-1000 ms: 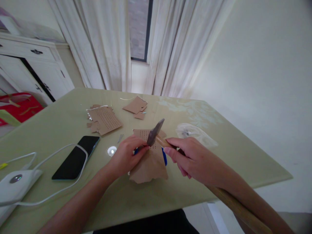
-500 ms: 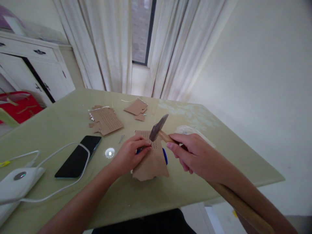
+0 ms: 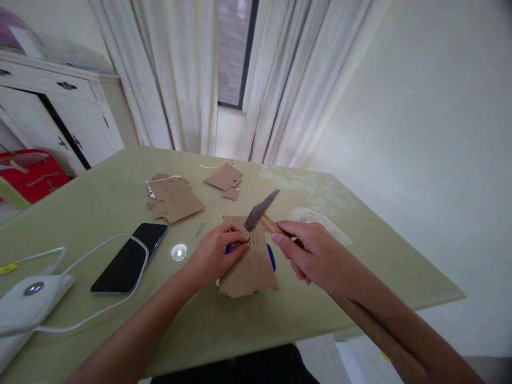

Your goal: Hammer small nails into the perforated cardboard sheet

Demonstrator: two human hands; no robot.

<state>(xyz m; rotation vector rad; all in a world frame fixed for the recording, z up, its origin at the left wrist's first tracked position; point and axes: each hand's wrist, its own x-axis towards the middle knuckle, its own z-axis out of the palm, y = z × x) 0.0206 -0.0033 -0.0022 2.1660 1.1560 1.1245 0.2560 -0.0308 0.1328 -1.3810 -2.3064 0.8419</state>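
From the head view, the right hand (image 3: 316, 256) is closed round the wooden handle of a hammer (image 3: 262, 209), gripping close under the head, with the rest of the handle running back along the forearm. The left hand (image 3: 216, 256) presses down on a torn piece of cardboard (image 3: 250, 264), its thumb and forefinger pinched together just below the hammer head; they seem to hold something small upright, too small to make out. The cardboard lies between the two hands, over a blue thing (image 3: 272, 257) that shows at its right edge. Half a second ago the hammer head stood a little higher and more tilted back; it has now dropped slightly toward the row of holes, so a tap looks to be in hand, though the head is still clear of the cardboard. Left of the left hand lie a loose nail (image 3: 199, 229), a phone (image 3: 130, 257) and more scraps (image 3: 176, 197).
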